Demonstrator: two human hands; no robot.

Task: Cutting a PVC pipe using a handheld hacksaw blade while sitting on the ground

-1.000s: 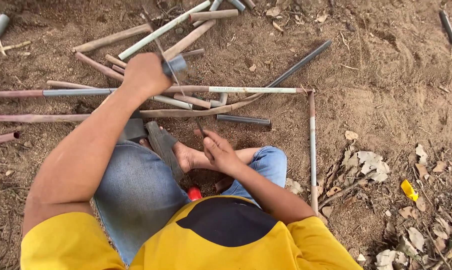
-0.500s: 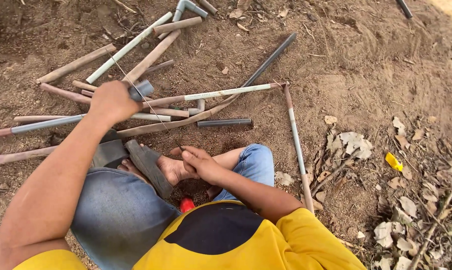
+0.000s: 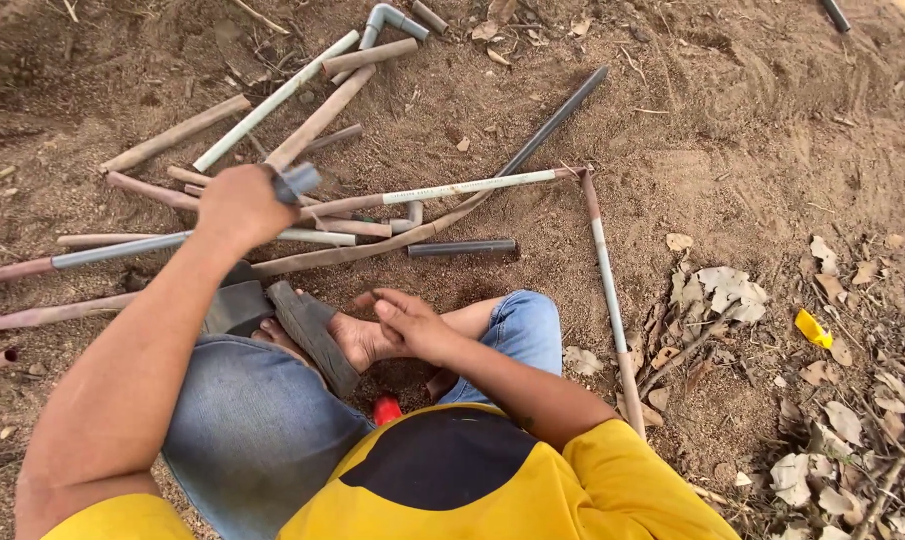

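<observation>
Pipe fitting (image 3: 299,181), short and grey, sticks out of my left hand (image 3: 241,207), which is curled into a fist around it and raised over the pile of pipes (image 3: 303,215) on the dirt ground (image 3: 733,130). My right hand (image 3: 411,322) lies low against my bare foot (image 3: 358,338), fingers loosely bent and holding nothing, just beside the dark sandal (image 3: 311,335) that stands tilted on its edge there. My jeans-covered knees spread to either side of the foot, and a small red thing (image 3: 386,408) peeks out between my leg and my yellow shirt; I cannot tell what it is.

Beyond my left hand the pipes lie crossed over one another, some dusty brown, some pale grey. One white pipe (image 3: 473,186) with faint dark printing along its length runs rightward to a corner, where it meets a brown-and-white pipe (image 3: 607,290) that comes down past my right knee. A short dark pipe piece (image 3: 463,247) lies just below the white one, and a long dark pipe (image 3: 553,120) slants away above it. A grey elbow pipe (image 3: 388,17) rests at the far top of the pile.

Off to my right, dry leaves (image 3: 723,285) are scattered, with a small crumpled yellow wrapper (image 3: 814,328) among them.
</observation>
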